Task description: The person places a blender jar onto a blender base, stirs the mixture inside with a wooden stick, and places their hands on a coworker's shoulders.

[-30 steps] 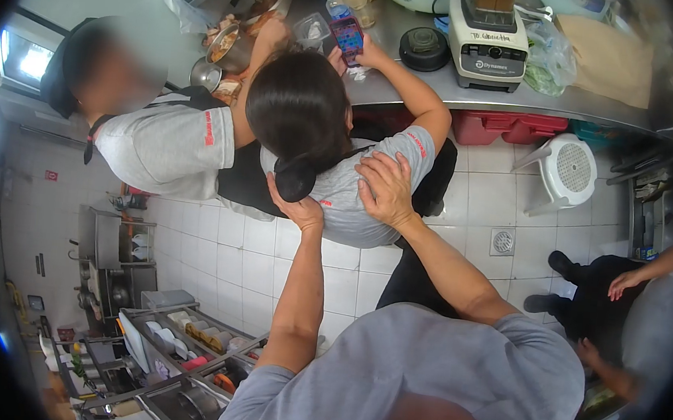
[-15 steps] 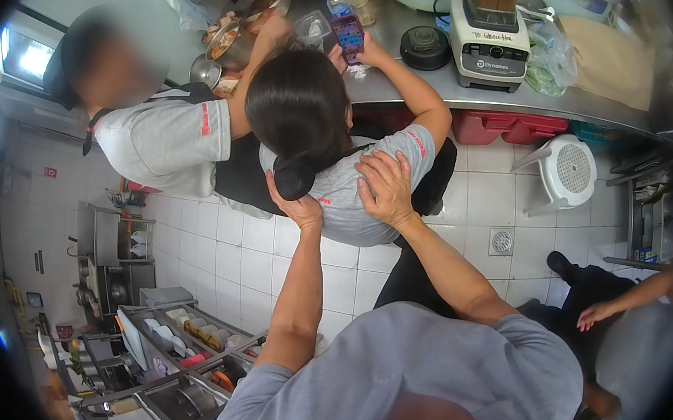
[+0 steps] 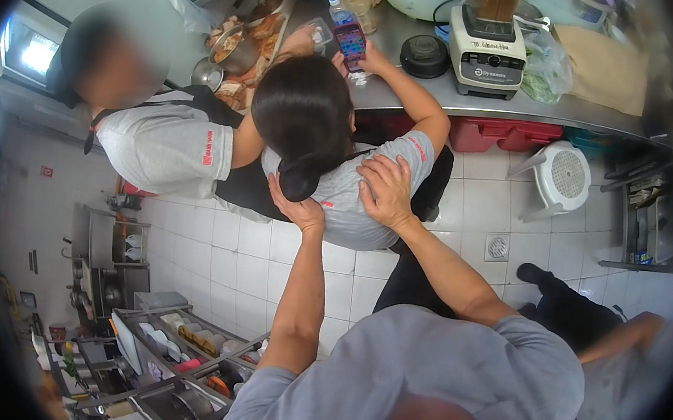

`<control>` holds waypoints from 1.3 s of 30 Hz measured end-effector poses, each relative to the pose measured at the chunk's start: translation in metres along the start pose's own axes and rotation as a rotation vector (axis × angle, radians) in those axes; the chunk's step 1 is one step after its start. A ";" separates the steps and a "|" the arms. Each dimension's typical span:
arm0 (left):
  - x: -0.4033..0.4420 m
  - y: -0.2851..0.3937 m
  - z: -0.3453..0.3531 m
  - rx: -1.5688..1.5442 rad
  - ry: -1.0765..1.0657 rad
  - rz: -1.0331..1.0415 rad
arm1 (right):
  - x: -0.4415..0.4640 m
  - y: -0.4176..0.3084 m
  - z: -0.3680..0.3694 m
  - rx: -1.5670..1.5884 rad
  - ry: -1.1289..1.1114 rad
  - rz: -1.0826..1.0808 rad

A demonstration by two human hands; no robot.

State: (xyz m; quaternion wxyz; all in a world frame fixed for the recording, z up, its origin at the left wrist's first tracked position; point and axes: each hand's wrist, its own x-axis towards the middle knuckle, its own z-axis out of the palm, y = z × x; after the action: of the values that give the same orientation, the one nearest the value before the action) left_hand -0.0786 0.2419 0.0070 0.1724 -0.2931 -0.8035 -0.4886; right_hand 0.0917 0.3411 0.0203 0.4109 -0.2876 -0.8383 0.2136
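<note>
My left hand [image 3: 298, 208] rests on the left side of a person's upper back, just below a dark hair bun [image 3: 299, 181]. Its fingers lie along the shoulder, partly hidden by the hair. My right hand [image 3: 387, 192] lies flat with spread fingers on that person's right shoulder, over a grey T-shirt [image 3: 351, 223]. Neither hand holds an object. The person in front of me holds a phone [image 3: 350, 45] with a lit, colourful screen above the counter.
Another person in a grey shirt [image 3: 170, 147] stands at the left, near a metal bowl [image 3: 236, 51]. A blender [image 3: 488, 54] stands on the steel counter [image 3: 585, 113]. At the right are a white stool [image 3: 567, 176] and another person's leg [image 3: 572, 307]. Shelves of dishes [image 3: 181, 340] stand lower left.
My hands stay on the same person's shoulders. The left co-worker's hand has moved right, toward the clear plastic container. The person at the lower right has shifted, and that person's hand no longer shows.
</note>
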 end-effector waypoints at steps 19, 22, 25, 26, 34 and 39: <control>-0.001 -0.003 -0.002 -0.067 -0.013 0.024 | 0.001 -0.005 -0.009 -0.010 0.085 -0.068; -0.001 -0.004 -0.002 -0.063 -0.022 0.033 | 0.002 -0.005 -0.011 -0.012 0.073 -0.073; -0.001 -0.005 -0.001 -0.034 -0.013 0.040 | 0.003 -0.006 -0.012 -0.015 0.071 -0.068; -0.002 -0.007 0.000 -0.016 -0.007 0.046 | 0.003 -0.006 -0.012 -0.016 0.072 -0.068; -0.002 -0.008 0.000 -0.002 0.020 0.038 | 0.003 -0.007 -0.011 -0.014 0.075 -0.061; -0.002 -0.009 -0.001 -0.056 -0.002 -0.013 | 0.001 -0.011 -0.009 -0.045 0.029 -0.036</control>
State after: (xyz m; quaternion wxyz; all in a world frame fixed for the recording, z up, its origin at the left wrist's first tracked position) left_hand -0.0829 0.2371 0.0003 0.1603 -0.2928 -0.7917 -0.5117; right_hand 0.0956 0.3348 0.0327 0.4203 -0.2846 -0.8419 0.1831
